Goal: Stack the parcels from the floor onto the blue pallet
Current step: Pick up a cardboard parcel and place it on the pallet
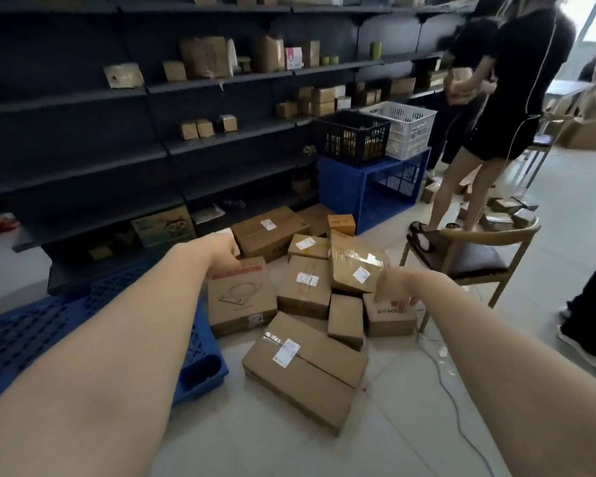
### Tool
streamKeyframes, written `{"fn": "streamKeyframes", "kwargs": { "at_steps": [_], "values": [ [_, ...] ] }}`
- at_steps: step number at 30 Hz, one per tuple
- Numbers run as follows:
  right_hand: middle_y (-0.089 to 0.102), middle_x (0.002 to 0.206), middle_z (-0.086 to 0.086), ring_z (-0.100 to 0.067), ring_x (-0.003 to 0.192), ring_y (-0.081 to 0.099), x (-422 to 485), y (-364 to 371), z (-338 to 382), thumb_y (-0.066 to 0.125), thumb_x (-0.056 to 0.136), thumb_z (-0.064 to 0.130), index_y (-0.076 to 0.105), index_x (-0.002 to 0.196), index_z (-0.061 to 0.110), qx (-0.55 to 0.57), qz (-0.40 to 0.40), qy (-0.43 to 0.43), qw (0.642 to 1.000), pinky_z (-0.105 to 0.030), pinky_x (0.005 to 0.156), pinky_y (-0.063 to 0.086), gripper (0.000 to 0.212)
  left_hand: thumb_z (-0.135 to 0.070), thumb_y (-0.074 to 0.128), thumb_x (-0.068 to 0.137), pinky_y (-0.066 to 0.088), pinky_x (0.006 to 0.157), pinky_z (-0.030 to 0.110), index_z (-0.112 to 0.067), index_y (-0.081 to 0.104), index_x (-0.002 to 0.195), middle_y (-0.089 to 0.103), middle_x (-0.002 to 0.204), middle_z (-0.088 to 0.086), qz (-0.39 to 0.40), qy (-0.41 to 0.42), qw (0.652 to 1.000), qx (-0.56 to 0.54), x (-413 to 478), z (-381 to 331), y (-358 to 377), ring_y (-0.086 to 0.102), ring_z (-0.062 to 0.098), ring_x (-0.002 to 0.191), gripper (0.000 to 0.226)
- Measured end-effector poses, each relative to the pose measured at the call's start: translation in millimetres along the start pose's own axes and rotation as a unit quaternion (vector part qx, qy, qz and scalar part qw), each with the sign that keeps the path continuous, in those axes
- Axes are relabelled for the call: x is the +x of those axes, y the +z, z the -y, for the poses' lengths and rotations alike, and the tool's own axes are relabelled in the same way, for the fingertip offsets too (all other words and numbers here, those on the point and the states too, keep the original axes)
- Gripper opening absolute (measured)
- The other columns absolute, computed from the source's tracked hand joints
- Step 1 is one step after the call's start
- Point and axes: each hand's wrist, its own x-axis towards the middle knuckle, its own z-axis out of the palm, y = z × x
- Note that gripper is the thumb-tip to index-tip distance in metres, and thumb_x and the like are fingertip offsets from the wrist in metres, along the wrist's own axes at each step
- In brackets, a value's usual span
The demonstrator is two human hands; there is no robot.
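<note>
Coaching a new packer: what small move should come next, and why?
Probably the left hand should take grip on the red-striped box, whose far edge it reaches; that box lies beside the blue pallet, bare where visible.

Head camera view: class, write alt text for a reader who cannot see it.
Two bare arms reach toward a heap of cardboard parcels on the floor: the left hand at the far edge of a red-striped box, the right hand over a small printed box. A blue pallet lies to their left.

Nothing is reading clearly: white labels (286, 352) on the centre parcels (303, 287) and the dark print (393, 310) on one small parcel (389, 321) at centre right are blurring.
</note>
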Motion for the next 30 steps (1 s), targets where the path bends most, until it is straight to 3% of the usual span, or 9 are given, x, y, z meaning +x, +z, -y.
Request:
{"fn": "streamKeyframes", "kwargs": {
  "at_steps": [7, 12, 18, 21, 24, 27, 30],
  "values": [
    [0.061, 0.088, -0.003, -0.015, 0.067, 0.062, 87.7, 27.7, -9.2, 0.057, 0.089, 0.033, 0.052, 0.123, 0.012, 0.018, 0.057, 0.039, 0.997, -0.025, 0.052, 0.048, 0.04, -0.03, 0.056, 0.09, 0.04, 0.05, 0.024, -0.016, 0.054, 0.071, 0.059, 0.077, 0.003, 0.084, 0.014, 0.996, 0.024, 97.5, 3.3, 53.5, 0.055, 0.016, 0.063, 0.023],
    [0.059, 0.123, -0.014, -0.02, 0.084, 0.064, 163.9, 55.7, -5.2, 0.055, 0.092, 0.03, 0.042, 0.137, 0.011, 0.048, 0.112, 0.07, 0.99, -0.034, 0.079, 0.053, 0.051, -0.031, 0.057, 0.088, 0.035, 0.052, 0.027, -0.021, 0.051, 0.071, 0.057, 0.084, 0.002, 0.138, 0.019, 0.99, 0.034, 182.7, 23.1, 106.5, 0.052, 0.015, 0.068, 0.021],
    [0.057, 0.124, -0.018, -0.028, 0.099, 0.066, 264.1, 92.5, 17.7, 0.049, 0.096, 0.025, 0.044, 0.135, 0.004, 0.071, 0.159, 0.085, 0.981, -0.023, 0.054, 0.047, 0.044, -0.027, 0.054, 0.092, 0.043, 0.064, 0.029, -0.011, 0.06, 0.078, 0.059, 0.085, 0.006, 0.208, 0.048, 0.977, 0.026, 300.4, 46.3, 174.1, 0.054, 0.021, 0.076, 0.022],
    [0.059, 0.117, -0.017, -0.029, 0.096, 0.065, 312.9, 116.9, 27.9, 0.05, 0.095, 0.024, 0.047, 0.131, 0.002, 0.099, 0.15, 0.109, 0.978, -0.026, 0.066, 0.05, 0.042, -0.024, 0.053, 0.093, 0.032, 0.051, 0.026, -0.015, 0.049, 0.065, 0.048, 0.069, 0.003, 0.234, 0.053, 0.971, 0.02, 346.3, 56.5, 211.1, 0.044, 0.016, 0.06, 0.03],
    [0.053, 0.128, -0.02, -0.032, 0.111, 0.057, 354.7, 151.2, 29.7, 0.049, 0.093, 0.023, 0.046, 0.133, 0.0, 0.104, 0.136, 0.127, 0.977, -0.035, 0.091, 0.049, 0.046, -0.023, 0.053, 0.091, 0.038, 0.06, 0.027, -0.01, 0.056, 0.072, 0.053, 0.075, 0.006, 0.25, 0.05, 0.967, 0.007, 382.9, 61.0, 252.7, 0.049, 0.02, 0.068, 0.024],
    [0.056, 0.124, -0.018, -0.032, 0.112, 0.055, 391.7, 193.6, 22.2, 0.05, 0.092, 0.022, 0.048, 0.132, 0.003, 0.097, 0.154, 0.139, 0.973, -0.034, 0.088, 0.046, 0.044, -0.022, 0.053, 0.09, 0.043, 0.075, 0.032, -0.005, 0.066, 0.093, 0.058, 0.091, 0.008, 0.255, 0.038, 0.966, -0.035, 409.1, 63.7, 305.1, 0.052, 0.023, 0.084, 0.022],
    [0.054, 0.126, -0.016, -0.032, 0.114, 0.053, 426.1, 239.9, 6.2, 0.05, 0.091, 0.023, 0.05, 0.129, 0.004, 0.103, 0.178, 0.159, 0.966, -0.035, 0.09, 0.046, 0.042, -0.017, 0.052, 0.089, 0.041, 0.073, 0.029, -0.005, 0.066, 0.094, 0.057, 0.09, 0.009, 0.269, 0.026, 0.961, -0.056, 426.9, 71.5, 363.7, 0.051, 0.023, 0.083, 0.019]
  ]
}}
